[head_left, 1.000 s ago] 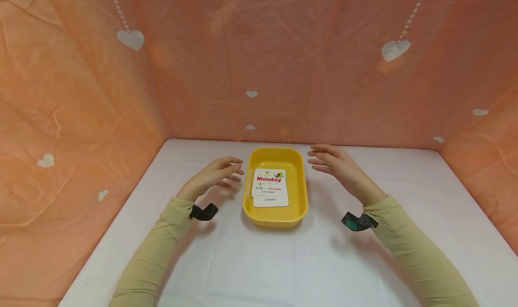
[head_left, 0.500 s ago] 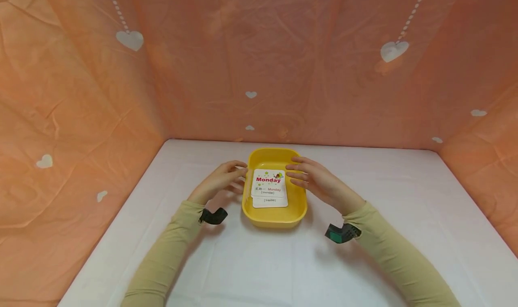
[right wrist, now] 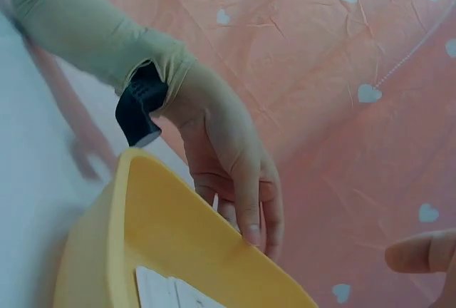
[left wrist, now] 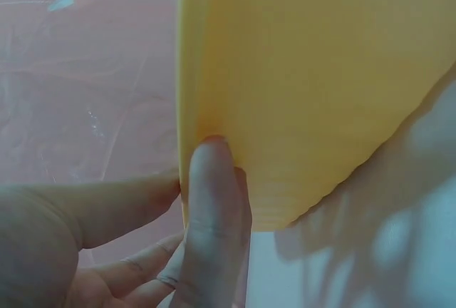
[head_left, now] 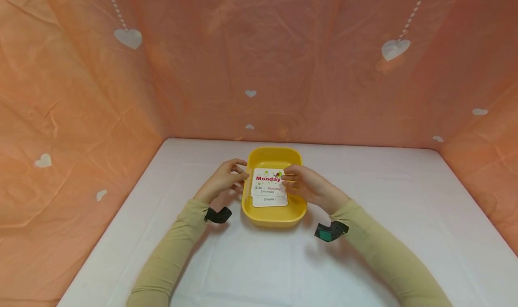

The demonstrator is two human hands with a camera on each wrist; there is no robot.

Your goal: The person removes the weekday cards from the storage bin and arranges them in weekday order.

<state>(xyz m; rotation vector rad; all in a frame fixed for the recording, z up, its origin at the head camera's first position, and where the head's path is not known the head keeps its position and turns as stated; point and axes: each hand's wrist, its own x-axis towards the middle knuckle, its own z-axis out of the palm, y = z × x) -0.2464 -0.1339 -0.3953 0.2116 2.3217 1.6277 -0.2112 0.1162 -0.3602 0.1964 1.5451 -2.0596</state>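
Note:
A yellow plastic tray [head_left: 275, 215] lies on the table in the head view. In it, a flashcard printed "Monday" [head_left: 265, 188] overlaps a second flashcard [head_left: 270, 202], leaving only that one's lower strip in sight. My left hand [head_left: 220, 180] pinches the tray's left rim; in the left wrist view its fingers [left wrist: 212, 208] lie against the outer wall. Across the tray, the right wrist view shows the thumb at the rim. My right hand [head_left: 313, 187] is over the tray's right side, its relaxed fingertips overlapping the Monday card's right edge in the head view.
A white cloth covers the table [head_left: 259, 266]. Orange-pink fabric [head_left: 348, 95] with white hearts hangs behind and along both sides. Each wrist carries a black mount, one on the left [head_left: 218, 215] and one on the right [head_left: 332, 231].
My right hand has moved left and nearer, from beside the tray to over the cards. My left hand has come right and now grips the rim. Tray and cards stay put.

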